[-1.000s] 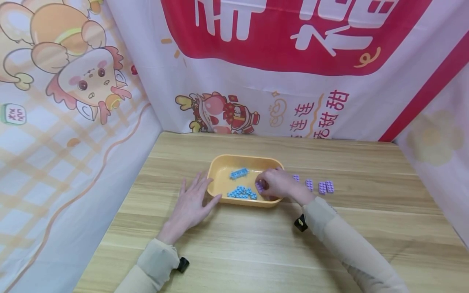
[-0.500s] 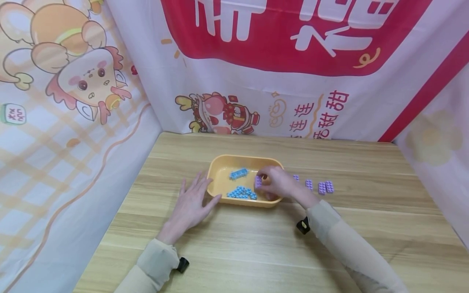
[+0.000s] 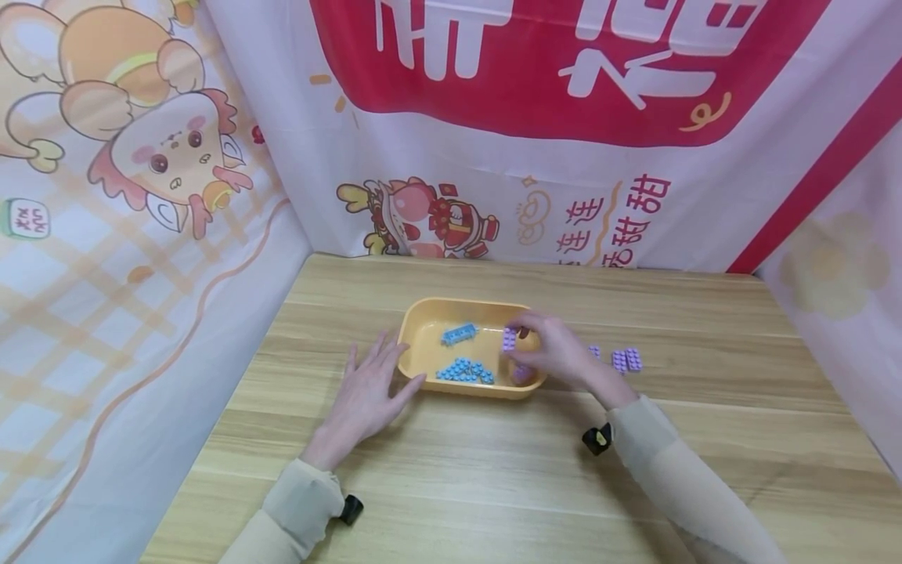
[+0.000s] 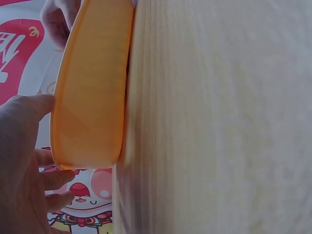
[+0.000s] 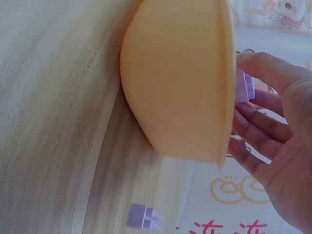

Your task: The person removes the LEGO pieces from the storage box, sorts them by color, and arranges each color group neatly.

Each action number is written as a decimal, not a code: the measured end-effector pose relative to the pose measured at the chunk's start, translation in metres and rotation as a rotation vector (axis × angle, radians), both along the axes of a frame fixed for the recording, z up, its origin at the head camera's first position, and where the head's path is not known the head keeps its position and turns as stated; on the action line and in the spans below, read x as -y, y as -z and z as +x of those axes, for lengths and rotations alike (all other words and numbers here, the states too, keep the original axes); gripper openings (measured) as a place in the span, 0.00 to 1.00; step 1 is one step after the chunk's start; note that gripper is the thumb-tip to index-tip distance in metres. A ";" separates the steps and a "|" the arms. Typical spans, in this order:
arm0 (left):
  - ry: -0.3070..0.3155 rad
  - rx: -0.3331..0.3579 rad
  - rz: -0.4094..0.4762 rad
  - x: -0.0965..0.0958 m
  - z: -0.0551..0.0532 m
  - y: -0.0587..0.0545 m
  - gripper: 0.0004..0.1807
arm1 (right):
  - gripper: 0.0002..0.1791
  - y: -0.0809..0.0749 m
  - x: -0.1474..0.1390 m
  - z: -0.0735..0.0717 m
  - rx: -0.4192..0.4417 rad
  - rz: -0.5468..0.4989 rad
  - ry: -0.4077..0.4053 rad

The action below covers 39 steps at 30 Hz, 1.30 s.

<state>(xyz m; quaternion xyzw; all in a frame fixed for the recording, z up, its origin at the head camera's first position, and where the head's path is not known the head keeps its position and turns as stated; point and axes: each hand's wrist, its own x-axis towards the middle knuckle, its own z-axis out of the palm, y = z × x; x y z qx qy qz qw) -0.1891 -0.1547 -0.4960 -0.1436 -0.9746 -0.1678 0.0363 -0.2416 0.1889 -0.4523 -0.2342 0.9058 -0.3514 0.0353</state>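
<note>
In the head view a yellow-orange tray (image 3: pixel 421 348) stands on the table. My right hand (image 3: pixel 560 348) is over its right end and pinches a purple toy brick (image 3: pixel 509 339) between thumb and fingers. The right wrist view shows that purple brick (image 5: pixel 243 87) just above the tray's rim. More purple (image 3: pixel 523 374) shows inside the tray below the hand, partly hidden. My left hand (image 3: pixel 362 392) lies spread at the tray's left end, thumb and fingertips touching the rim. A long light-blue brick (image 3: pixel 460 334) and a cluster of small blue bricks (image 3: pixel 465 370) lie in the tray.
Several purple bricks (image 3: pixel 626 360) lie on the wooden table (image 3: pixel 493 478) to the right of the tray, one partly behind my wrist. Printed cloth (image 3: pixel 521 172) hangs along the table's back and sides.
My right hand has moved slightly back and to the right, carrying the pinched purple brick with it. A table brick beside the tray is now covered by the hand. The left hand stays still.
</note>
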 end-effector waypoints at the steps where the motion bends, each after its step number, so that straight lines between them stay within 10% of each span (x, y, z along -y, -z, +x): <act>1: 0.000 -0.002 -0.001 0.000 0.000 0.000 0.46 | 0.25 0.000 -0.003 0.001 -0.006 -0.012 0.000; 39: -0.008 0.011 0.003 -0.001 -0.001 0.000 0.44 | 0.25 0.019 -0.155 0.028 -0.105 -0.011 0.229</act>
